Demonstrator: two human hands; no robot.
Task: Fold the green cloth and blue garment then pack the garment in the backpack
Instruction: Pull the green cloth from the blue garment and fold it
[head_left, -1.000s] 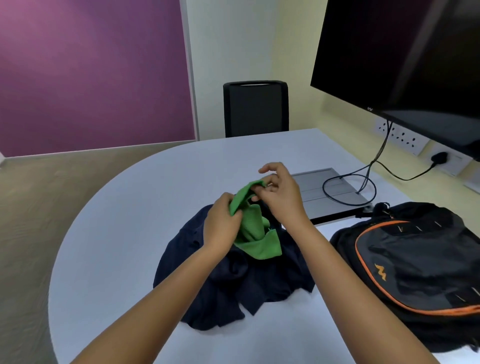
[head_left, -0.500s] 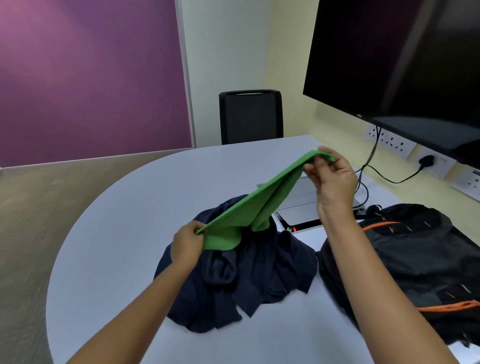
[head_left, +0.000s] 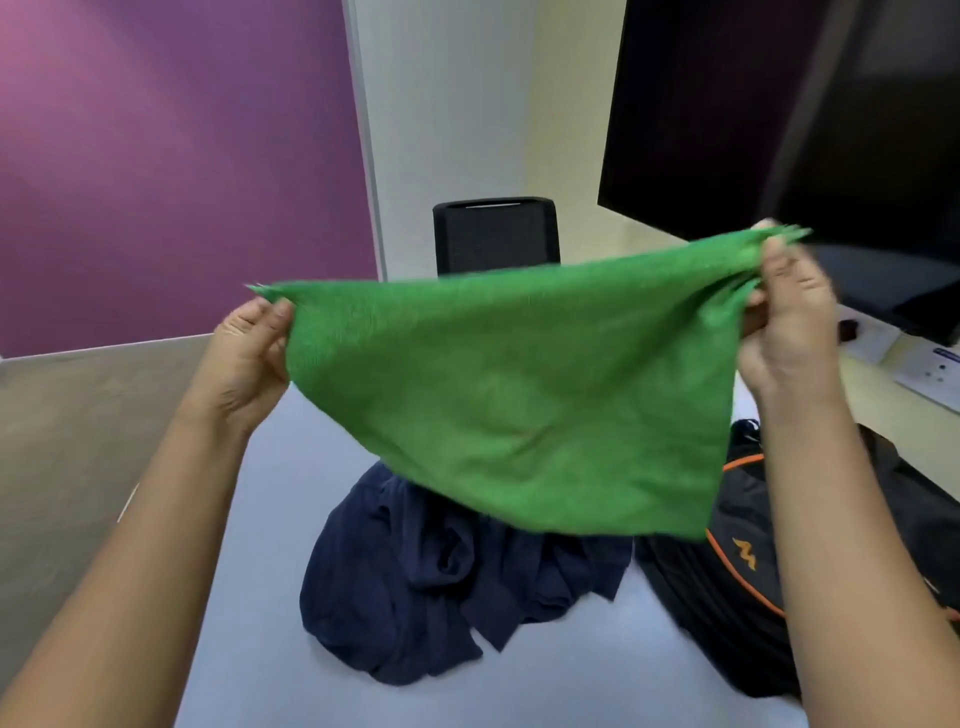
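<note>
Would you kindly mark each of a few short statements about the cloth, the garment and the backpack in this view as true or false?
1. Both hands, left and right, hold the green cloth spread in the air. True.
2. The blue garment lies neatly folded. False: it lies crumpled on the table.
3. The backpack sits to the right of the garment. True.
4. The garment is inside the backpack. False: it lies beside it.
</note>
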